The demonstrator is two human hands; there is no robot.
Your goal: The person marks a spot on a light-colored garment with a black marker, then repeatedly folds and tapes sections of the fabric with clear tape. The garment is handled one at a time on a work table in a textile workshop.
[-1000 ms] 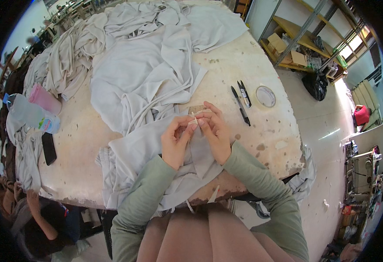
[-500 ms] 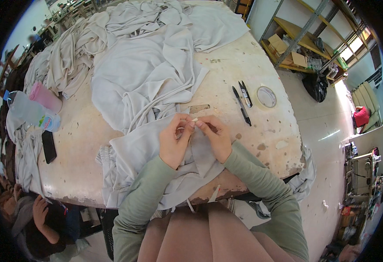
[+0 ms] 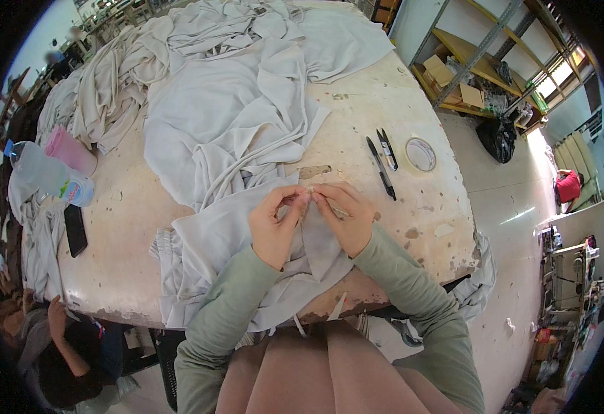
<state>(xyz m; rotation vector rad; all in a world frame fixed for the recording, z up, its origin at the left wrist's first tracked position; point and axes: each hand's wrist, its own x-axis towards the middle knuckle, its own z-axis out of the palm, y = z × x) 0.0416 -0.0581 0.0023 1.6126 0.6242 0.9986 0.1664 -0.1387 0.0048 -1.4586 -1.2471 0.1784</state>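
- The stained table (image 3: 364, 114) is partly covered by grey cloth (image 3: 223, 114).
- A small pale piece (image 3: 309, 190) is pinched between left hand (image 3: 272, 229) and right hand (image 3: 354, 224), above the cloth.
- Shelving (image 3: 464, 50) is located beyond, right.

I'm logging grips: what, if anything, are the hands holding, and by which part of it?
The left hand and right hand pinch a small pale piece where they meet; the hands mostly hide it, so which part is gripped cannot be told.
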